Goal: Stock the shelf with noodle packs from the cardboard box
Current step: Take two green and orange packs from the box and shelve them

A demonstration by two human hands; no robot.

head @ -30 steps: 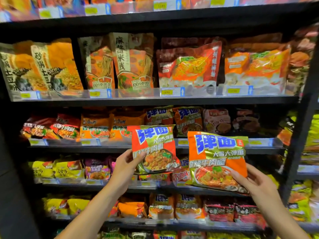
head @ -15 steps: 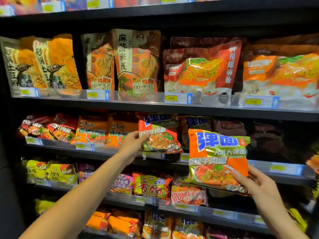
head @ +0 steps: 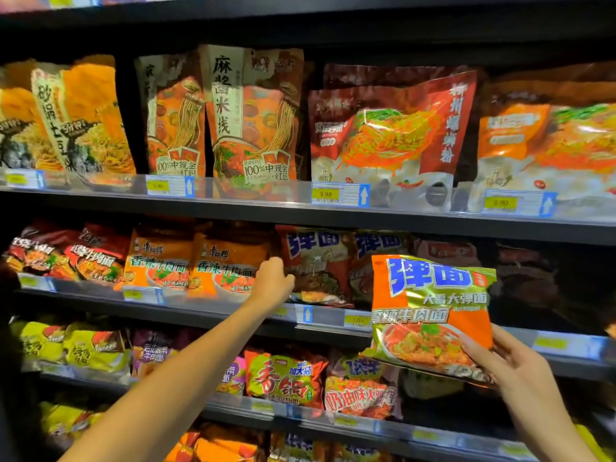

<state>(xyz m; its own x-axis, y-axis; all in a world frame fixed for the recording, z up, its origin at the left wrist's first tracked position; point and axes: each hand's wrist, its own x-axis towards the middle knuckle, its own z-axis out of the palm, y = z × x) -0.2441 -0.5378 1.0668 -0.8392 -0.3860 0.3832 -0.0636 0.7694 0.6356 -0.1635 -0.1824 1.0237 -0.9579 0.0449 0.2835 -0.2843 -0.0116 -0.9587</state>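
Observation:
My left hand (head: 274, 282) reaches into the second shelf (head: 213, 312). Its curled fingers grip the left edge of an orange and green noodle pack (head: 318, 271) that stands in the row there. Part of that pack lies in shadow under the shelf above. My right hand (head: 510, 365) holds a second, matching noodle pack (head: 433, 311) by its lower right corner, in front of the shelf and to the right of the first. The cardboard box is out of view.
Tall noodle pouches (head: 253, 121) fill the top shelf behind price tags (head: 340, 194). Orange packs (head: 226, 261) sit left of my left hand. Lower shelves hold yellow, purple and red packs (head: 286, 378). The space at the second shelf's right end (head: 533, 278) is dark.
My left hand has pushed its pack from in front of the shelves into the second shelf's row. The view has moved closer and up. My right hand keeps its pack.

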